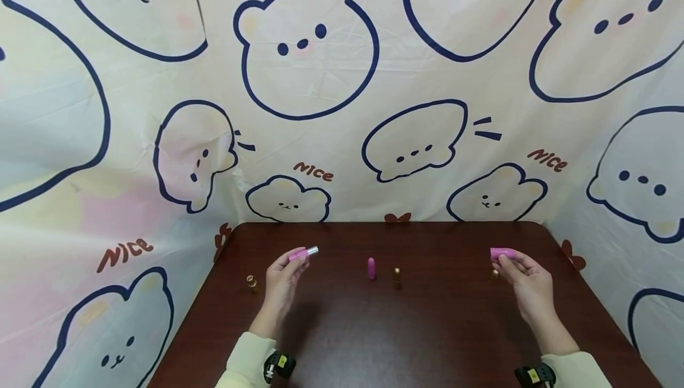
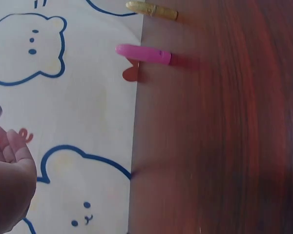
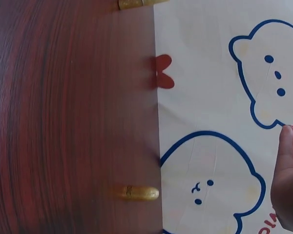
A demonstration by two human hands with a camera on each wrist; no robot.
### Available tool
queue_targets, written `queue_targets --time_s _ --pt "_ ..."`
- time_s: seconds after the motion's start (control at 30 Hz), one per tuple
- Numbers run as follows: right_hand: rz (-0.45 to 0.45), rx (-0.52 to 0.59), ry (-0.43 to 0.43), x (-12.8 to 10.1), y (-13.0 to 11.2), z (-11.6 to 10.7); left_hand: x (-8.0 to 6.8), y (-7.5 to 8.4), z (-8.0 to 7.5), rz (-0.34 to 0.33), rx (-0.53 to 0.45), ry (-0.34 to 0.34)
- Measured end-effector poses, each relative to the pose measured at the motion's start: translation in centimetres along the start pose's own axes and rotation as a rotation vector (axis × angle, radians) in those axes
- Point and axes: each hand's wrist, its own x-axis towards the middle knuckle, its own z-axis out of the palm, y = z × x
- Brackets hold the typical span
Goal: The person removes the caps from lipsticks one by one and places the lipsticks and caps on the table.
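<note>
Two hands are raised above the dark wood counter [image 1: 374,340], and each holds one pink piece. The left hand [image 1: 283,278] pinches a short pink tube [image 1: 302,252] with a silver end between fingertips and thumb; the tube lies roughly level, silver end pointing toward the upright pink lipstick [image 1: 371,268] that stands near the middle of the counter. The right hand [image 1: 526,281] grips a plain pink cap [image 1: 503,252], also held level, with the fingers curled round its near end.

Counting the pink things: three in all, namely the tube, the cap and the standing lipstick. That lipstick is a smooth, rounded-top cylinder, bright pink all over, standing free with nothing touching it.

The gold things number three. One gold lipstick [image 1: 397,277] stands just beside the pink lipstick, on the side toward the right hand. A second gold piece [image 1: 251,282] stands well away from the pink lipstick, beyond the left hand. A third, small gold piece [image 1: 494,273] sits just under the right hand's fingers, far from the pink lipstick on the other side.

A cloth backdrop [image 1: 320,79] printed with bear faces rises behind the counter.
</note>
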Motion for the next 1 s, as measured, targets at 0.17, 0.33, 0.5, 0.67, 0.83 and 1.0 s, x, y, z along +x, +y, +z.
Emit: queue_targets --time_s 0.17,0.33,0.5,0.67,0.83,1.0 --pt "-0.011 -0.098 0.026 0.2 0.0 -1.0 0.1 0.3 -1.3 0.015 0.000 0.035" --pt "0.002 -0.176 0.051 0.4 0.0 -2.0 0.1 0.6 -2.6 0.040 0.011 0.082" --pt "0.047 -0.397 0.093 0.5 0.1 -2.8 0.2 0.8 -3.5 0.084 0.080 0.141" --pt "0.075 -0.597 0.156 0.7 0.4 -3.5 0.2 0.9 -4.4 0.132 0.175 0.209" --pt "0.037 -0.769 0.188 0.7 0.9 -4.2 0.3 1.0 -5.2 0.160 0.243 0.281" --pt "-0.043 -0.881 0.204 0.8 1.3 -4.5 0.5 1.4 -6.1 0.161 0.259 0.327"
